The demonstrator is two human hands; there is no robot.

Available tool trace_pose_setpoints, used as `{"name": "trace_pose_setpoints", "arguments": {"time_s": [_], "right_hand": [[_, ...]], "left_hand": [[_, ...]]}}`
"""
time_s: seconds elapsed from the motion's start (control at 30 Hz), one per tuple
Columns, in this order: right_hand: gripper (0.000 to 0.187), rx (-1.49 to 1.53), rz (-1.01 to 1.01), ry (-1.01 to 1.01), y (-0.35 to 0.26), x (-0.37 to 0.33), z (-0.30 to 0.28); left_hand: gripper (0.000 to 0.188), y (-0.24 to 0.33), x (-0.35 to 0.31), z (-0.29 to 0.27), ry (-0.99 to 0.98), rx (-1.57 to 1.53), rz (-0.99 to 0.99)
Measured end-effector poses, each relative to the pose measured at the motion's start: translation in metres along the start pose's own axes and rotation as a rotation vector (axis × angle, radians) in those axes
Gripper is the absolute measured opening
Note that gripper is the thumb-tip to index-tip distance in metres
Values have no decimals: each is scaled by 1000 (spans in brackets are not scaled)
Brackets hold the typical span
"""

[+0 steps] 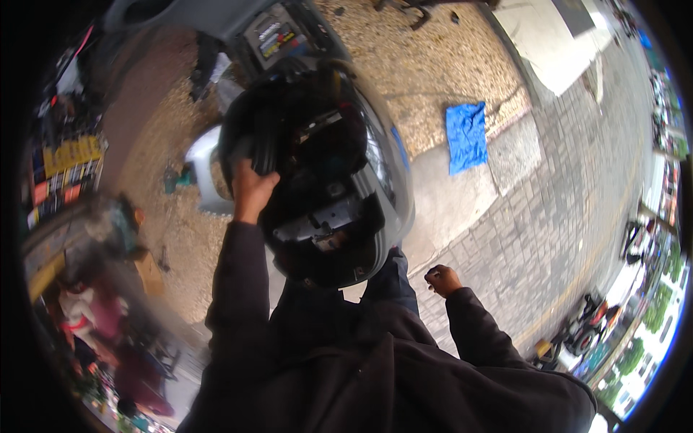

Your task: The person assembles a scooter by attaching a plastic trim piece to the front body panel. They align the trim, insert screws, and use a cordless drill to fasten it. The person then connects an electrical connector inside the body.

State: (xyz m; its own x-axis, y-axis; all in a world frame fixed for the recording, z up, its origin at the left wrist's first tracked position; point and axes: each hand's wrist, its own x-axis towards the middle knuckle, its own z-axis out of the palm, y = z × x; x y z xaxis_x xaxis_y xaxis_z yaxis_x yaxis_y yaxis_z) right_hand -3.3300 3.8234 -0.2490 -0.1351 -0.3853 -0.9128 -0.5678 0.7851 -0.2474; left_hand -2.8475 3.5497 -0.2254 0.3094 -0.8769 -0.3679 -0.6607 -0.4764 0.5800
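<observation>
In front of me stands what looks like a scooter, its black rear part (317, 137) close to my body. A recess in it holds a grey metal-looking piece (325, 220). My left hand (254, 189) grips the left side of the black part beside a ridged section. The thumb shows, but the other fingers are mostly hidden. My right hand (442, 280) hangs apart from the scooter, over the paving on the right. Its fingers are curled around something small and dark that I cannot make out.
A blue cloth (467, 137) lies on the pavement to the right. A white curved panel (211, 169) sits on the gravelly ground at left. Shelves of colourful boxes (68, 169) line the far left, with a cardboard box (149, 273) below. A parked motorcycle (585, 328) stands at the right.
</observation>
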Motion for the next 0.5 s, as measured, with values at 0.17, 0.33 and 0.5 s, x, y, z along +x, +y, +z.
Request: {"name": "trace_pose_setpoints", "arguments": {"time_s": [0.17,0.33,0.5], "right_hand": [[27,-106,-179,-9,-31,54,-84],[28,-267,-211,54,-74,54,-161],[27,-295,-263,106,-89,43,-192]], "left_hand": [[69,35,-90,-21,205,-39,-128],[64,56,-133,-20,346,-101,-132],[58,56,-138,-13,460,-162,15]]}}
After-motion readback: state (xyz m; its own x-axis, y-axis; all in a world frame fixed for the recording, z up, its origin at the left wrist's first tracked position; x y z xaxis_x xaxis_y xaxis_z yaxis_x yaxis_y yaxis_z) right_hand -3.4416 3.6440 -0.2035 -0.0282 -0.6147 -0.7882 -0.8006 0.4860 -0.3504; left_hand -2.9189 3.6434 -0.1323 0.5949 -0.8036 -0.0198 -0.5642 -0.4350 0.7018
